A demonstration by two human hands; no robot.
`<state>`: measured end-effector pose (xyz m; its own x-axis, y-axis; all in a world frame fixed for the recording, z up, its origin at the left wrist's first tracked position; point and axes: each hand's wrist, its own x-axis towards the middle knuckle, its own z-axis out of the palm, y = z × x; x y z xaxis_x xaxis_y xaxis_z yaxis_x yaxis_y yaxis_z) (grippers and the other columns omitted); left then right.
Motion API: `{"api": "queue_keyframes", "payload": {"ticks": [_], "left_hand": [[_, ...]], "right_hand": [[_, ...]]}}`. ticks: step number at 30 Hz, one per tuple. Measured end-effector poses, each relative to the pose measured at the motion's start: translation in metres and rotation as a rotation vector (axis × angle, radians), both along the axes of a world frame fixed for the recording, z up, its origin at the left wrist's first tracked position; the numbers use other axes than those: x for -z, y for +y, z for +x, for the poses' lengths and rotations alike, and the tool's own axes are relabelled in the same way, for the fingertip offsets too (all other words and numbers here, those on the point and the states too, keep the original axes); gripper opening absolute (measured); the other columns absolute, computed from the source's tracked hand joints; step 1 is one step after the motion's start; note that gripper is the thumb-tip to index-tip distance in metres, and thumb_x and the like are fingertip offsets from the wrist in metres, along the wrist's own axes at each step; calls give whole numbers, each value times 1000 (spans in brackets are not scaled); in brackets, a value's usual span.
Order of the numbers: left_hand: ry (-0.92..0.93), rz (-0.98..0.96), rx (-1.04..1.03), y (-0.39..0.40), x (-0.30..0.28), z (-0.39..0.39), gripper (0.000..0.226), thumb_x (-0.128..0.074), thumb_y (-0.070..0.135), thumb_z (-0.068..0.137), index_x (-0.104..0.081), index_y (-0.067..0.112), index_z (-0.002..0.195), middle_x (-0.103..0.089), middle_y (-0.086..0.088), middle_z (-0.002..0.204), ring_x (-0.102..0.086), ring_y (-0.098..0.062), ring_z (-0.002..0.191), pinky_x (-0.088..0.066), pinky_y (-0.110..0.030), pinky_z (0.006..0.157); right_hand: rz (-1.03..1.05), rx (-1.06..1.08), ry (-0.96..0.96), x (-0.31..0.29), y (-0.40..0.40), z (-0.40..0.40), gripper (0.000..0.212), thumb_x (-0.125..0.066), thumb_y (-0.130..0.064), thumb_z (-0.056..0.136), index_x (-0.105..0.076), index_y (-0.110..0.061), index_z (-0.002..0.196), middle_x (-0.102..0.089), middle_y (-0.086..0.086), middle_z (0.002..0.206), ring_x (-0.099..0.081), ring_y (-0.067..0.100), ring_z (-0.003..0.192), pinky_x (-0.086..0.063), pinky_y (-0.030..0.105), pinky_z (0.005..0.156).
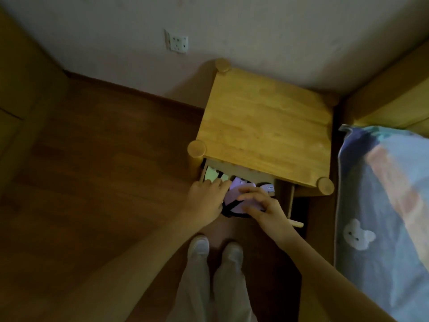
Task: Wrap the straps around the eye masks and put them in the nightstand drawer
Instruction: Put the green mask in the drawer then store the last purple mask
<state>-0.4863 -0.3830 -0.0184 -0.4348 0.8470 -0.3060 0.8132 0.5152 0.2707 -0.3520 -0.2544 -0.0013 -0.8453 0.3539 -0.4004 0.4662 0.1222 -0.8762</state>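
Note:
A wooden nightstand (264, 133) stands against the wall with its drawer (290, 201) pulled out toward me. In the drawer lies a purple eye mask (234, 194) with a black strap crossing it. My right hand (262, 205) presses on top of it with fingers spread. My left hand (206, 196) holds the mask's left edge, fingertips reaching a pale green eye mask (211, 175) at the drawer's back left. Another mask with a white label (267, 187) shows at the back right, mostly hidden.
A bed with a blue blanket (383, 217) stands close on the right of the nightstand. Brown wooden floor (104, 170) stretches to the left. My feet in white shoes (216, 249) stand just before the drawer. A wall socket (177, 44) sits on the wall.

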Motion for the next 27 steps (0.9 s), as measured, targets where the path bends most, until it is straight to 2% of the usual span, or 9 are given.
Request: {"api": "queue_keyframes", "payload": {"ticks": [5, 8, 11, 15, 19, 22, 24, 26, 27], "left_hand": [[-40, 15, -52, 19, 76, -2, 54, -48, 20, 92, -28, 23, 142, -54, -2, 125, -54, -25, 108, -40, -36, 81], [-90, 71, -140, 34, 114, -6, 50, -37, 36, 99, -25, 25, 146, -57, -2, 125, -55, -23, 108, -42, -36, 80], [-154, 93, -191, 48, 145, -6, 58, -27, 51, 98, -22, 23, 149, -62, -7, 120, -60, -27, 100, -43, -35, 70], [-316, 46, -278, 63, 178, -4, 60, -36, 50, 96, -21, 23, 148, -56, -9, 130, -60, -30, 105, -43, -34, 71], [-647, 101, -497, 74, 201, -5, 50, -53, 31, 94, -35, 23, 140, -53, -8, 133, -53, -28, 117, -49, -44, 88], [-862, 271, -747, 92, 214, -10, 36, -58, 8, 90, -54, 16, 125, -58, -7, 127, -53, -25, 117, -45, -29, 85], [-904, 368, -898, 106, 219, -15, 26, -59, 2, 88, -62, 11, 113, -61, -7, 123, -54, -23, 117, -37, -17, 78], [-843, 348, -941, 116, 225, -21, 27, -60, 7, 90, -61, 8, 116, -61, -9, 124, -53, -25, 118, -34, -17, 77], [-823, 315, -932, 119, 229, -24, 30, -59, 11, 91, -59, 7, 120, -61, -11, 124, -53, -26, 117, -33, -21, 77]], "right_hand": [[-159, 285, -104, 72, 12, -9, 43, -44, 13, 88, -69, -19, 103, -60, -8, 120, -55, 13, 118, -48, 23, 91], [-147, 358, -114, 110, 24, -18, 45, -47, 10, 89, -64, -28, 105, -58, -6, 120, -55, 16, 116, -48, 22, 87], [-179, 382, -97, 143, 38, -28, 49, -51, 9, 89, -58, -32, 115, -54, -1, 129, -53, 14, 119, -52, 17, 83], [-140, 334, -119, 177, 47, -39, 56, -52, 9, 89, -48, -29, 128, -46, 4, 139, -47, 19, 126, -47, 34, 101], [-14, 298, -198, 202, 51, -43, 56, -52, 10, 88, -46, -23, 133, -34, 5, 140, -39, 18, 128, -41, 34, 105], [-1, 387, -253, 216, 60, -46, 47, -59, 3, 85, -50, -23, 123, -36, 5, 132, -45, 18, 116, -48, 36, 97], [-123, 531, -280, 221, 70, -51, 39, -61, 3, 85, -50, -21, 114, -50, 3, 122, -56, 19, 104, -58, 37, 79], [-318, 649, -383, 227, 84, -57, 30, -60, 0, 87, -51, -19, 107, -56, -1, 109, -60, 19, 93, -59, 36, 56], [-396, 671, -448, 231, 91, -59, 25, -59, -2, 89, -52, -18, 107, -57, 0, 107, -62, 22, 92, -58, 36, 52]]}}
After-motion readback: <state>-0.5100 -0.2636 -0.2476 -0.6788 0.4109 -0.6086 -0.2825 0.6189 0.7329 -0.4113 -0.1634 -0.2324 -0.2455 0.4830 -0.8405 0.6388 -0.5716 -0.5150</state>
